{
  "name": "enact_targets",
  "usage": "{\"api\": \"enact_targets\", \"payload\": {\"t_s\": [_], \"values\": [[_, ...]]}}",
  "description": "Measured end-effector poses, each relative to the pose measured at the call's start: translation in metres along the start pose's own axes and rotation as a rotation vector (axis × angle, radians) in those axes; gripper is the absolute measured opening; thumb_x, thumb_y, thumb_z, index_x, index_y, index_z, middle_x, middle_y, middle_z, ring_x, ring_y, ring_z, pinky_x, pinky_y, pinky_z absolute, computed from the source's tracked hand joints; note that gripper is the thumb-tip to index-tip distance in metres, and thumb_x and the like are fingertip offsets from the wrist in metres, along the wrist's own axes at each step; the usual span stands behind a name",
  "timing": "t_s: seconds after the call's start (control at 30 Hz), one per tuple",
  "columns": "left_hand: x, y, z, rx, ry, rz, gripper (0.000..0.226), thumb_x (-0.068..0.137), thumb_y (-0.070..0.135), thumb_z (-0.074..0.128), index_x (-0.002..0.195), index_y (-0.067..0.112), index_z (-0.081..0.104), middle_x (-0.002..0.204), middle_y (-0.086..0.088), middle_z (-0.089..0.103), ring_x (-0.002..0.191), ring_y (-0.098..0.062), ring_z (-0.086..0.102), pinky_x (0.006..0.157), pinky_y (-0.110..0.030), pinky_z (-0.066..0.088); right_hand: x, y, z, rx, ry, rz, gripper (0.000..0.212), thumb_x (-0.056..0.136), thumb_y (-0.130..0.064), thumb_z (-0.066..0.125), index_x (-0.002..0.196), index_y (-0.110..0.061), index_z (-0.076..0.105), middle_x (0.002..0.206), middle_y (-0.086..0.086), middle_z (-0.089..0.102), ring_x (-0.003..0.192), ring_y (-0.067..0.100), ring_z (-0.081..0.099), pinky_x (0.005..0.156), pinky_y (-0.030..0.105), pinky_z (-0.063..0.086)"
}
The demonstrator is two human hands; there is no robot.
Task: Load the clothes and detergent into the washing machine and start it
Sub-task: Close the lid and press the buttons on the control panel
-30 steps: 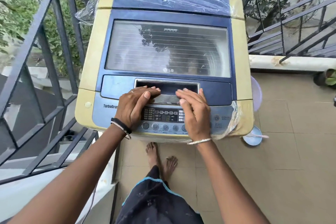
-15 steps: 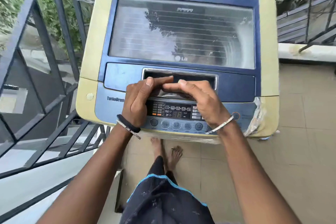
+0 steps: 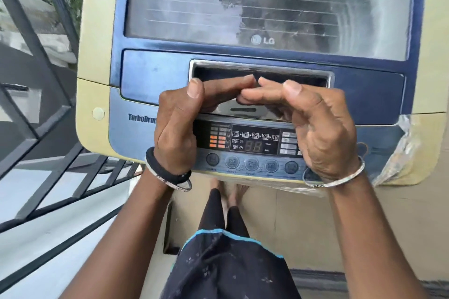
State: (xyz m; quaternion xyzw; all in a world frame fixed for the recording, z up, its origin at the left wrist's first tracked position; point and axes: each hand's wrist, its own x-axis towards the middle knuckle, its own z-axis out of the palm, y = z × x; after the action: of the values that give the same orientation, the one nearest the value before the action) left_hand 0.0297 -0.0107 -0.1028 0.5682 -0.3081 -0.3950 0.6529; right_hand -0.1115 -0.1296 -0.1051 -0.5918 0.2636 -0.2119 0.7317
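The cream and blue top-loading washing machine [image 3: 97,31] stands in front of me with its lid [image 3: 150,75] down. Only reflections and dim dark shapes show through the glass window [image 3: 267,2], so I cannot tell what lies in the drum. My left hand [image 3: 177,124] and my right hand [image 3: 320,128] meet at the recessed lid handle [image 3: 303,75]. Their fingers curl over its chrome front lip, fingertips nearly touching, thumbs on top. Between my wrists sits the control panel [image 3: 255,143], with orange lights lit at its left and a dim digit display. No detergent container is visible.
A dark metal railing [image 3: 36,39] runs close along the machine's left side. Crumpled plastic wrap [image 3: 398,153] hangs off the front right corner. My bare feet [image 3: 233,192] stand on the tiled floor [image 3: 388,226] right under the panel.
My hands lay flat on the lid front a second ago; now their fingers have curled and drawn together at the handle. The view has moved closer to the machine.
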Motion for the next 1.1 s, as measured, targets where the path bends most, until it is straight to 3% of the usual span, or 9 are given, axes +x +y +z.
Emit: {"api": "enact_targets", "payload": {"t_s": [0.23,0.67,0.77,0.9,1.0,1.1], "values": [[-0.002,-0.006,0.003,0.121,0.055,0.050,0.054,0.096,0.025,0.021,0.117,-0.001,0.063,0.118,-0.018,0.067,0.108,-0.031,0.066,0.091,-0.048,0.048,0.000,0.004,0.001,-0.037,0.028,-0.034,0.038,0.096,-0.018,0.038,0.096,-0.008,0.076,0.099,0.009,0.076,0.121,0.029,0.059,0.111,0.052,0.033],[-0.001,-0.007,0.007,0.170,0.079,0.056,0.060,0.096,0.030,0.018,0.112,0.000,0.067,0.110,-0.015,0.071,0.101,-0.030,0.069,0.081,-0.040,0.048,0.001,0.008,0.001,-0.107,0.017,-0.038,0.039,0.098,-0.015,0.037,0.099,-0.005,0.075,0.100,0.008,0.076,0.123,0.025,0.057,0.114,0.045,0.031],[-0.002,-0.006,0.009,0.182,0.081,0.058,0.059,0.097,0.031,0.019,0.111,0.001,0.068,0.107,-0.013,0.072,0.100,-0.029,0.069,0.081,-0.040,0.048,0.001,0.003,0.004,-0.102,0.010,-0.036,0.038,0.098,-0.019,0.039,0.098,-0.007,0.075,0.099,0.007,0.076,0.117,0.019,0.062,0.111,0.036,0.035],[-0.002,-0.002,0.010,0.227,0.089,0.065,0.060,0.098,0.033,0.019,0.109,0.003,0.070,0.104,-0.010,0.074,0.101,-0.025,0.070,0.082,-0.042,0.051,0.000,-0.006,0.007,-0.068,-0.011,0.002,0.038,0.099,-0.017,0.039,0.097,-0.007,0.075,0.093,0.007,0.077,0.105,0.005,0.066,0.092,0.013,0.044],[-0.002,0.002,0.012,0.220,0.092,0.044,0.060,0.098,0.037,0.021,0.107,0.006,0.072,0.100,-0.008,0.075,0.098,-0.022,0.070,0.081,-0.034,0.051,0.000,-0.007,0.009,-0.087,-0.011,0.017,0.040,0.100,-0.017,0.039,0.097,-0.003,0.075,0.091,0.008,0.077,0.102,0.007,0.068,0.089,0.010,0.044],[-0.002,0.005,0.013,0.198,0.089,0.011,0.058,0.098,0.040,0.024,0.104,0.012,0.074,0.097,-0.008,0.076,0.096,-0.023,0.071,0.083,-0.040,0.052,0.001,-0.008,0.010,-0.066,-0.001,0.031,0.041,0.100,-0.019,0.039,0.096,0.001,0.075,0.091,0.012,0.076,0.097,0.019,0.071,0.088,0.014,0.046]]}}
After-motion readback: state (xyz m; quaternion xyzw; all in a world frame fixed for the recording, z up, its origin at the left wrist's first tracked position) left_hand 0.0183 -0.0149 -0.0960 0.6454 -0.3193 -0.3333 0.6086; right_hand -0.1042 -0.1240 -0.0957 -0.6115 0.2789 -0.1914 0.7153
